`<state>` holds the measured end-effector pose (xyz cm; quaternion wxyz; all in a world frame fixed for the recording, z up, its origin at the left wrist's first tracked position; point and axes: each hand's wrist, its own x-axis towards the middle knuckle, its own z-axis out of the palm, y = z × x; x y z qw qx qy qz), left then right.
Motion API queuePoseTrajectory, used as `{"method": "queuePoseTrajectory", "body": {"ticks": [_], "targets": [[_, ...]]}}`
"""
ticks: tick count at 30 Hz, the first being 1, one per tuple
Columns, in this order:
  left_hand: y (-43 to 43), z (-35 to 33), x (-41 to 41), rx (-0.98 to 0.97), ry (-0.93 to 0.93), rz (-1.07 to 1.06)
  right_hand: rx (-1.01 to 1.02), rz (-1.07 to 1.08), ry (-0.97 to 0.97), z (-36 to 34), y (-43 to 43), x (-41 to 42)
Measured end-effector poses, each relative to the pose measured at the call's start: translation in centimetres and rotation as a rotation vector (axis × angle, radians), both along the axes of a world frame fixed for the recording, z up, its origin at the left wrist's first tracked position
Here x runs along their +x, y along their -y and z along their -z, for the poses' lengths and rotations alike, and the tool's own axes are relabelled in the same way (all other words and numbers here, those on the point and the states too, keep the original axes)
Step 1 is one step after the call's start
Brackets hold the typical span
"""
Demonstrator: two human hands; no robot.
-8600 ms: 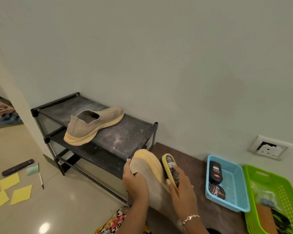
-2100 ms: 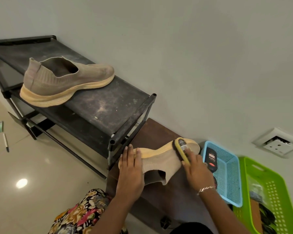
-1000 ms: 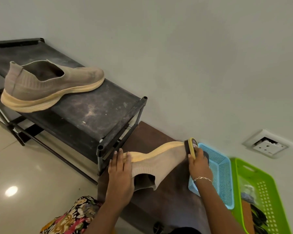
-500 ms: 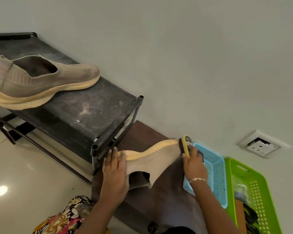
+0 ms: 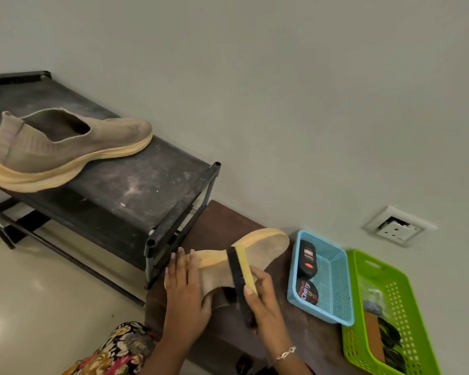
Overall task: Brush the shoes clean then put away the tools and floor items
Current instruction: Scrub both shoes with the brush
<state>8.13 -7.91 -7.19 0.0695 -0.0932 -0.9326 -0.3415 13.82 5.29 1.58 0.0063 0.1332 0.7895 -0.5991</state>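
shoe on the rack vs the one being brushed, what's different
The shoe on the rack stands upright on its sole; the shoe being brushed lies on its side on the bench. Nothing touches the shoe on the rack; the left hand presses the shoe being brushed and the right hand holds the brush on it. Both are taupe knit with yellowish soles.

You have one view, from the wide-angle camera on your head. It faces forward and steeply down, close above your left hand (image 5: 184,290) and right hand (image 5: 266,301), low in the middle over the dark brown wooden desk (image 5: 222,220). Beyond your hands the plain pale wall (image 5: 282,77) fills the upper half; the black metal shoe rack (image 5: 146,185) lies left of them, the bright green plastic basket (image 5: 359,269) right.
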Motion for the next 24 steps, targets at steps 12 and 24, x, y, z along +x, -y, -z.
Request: {"method": "queuePoseTrajectory", "body": {"ticks": [12, 24], "targets": [[2.2, -1.9, 1.1, -0.035, 0.273, 0.028, 0.619, -0.257, -0.006, 0.5, 3.1, -1.5], [1.4, -2.3, 0.9, -0.125, 0.282, 0.011, 0.986, -0.078, 0.210, 1.6, 1.9, -3.5]]}}
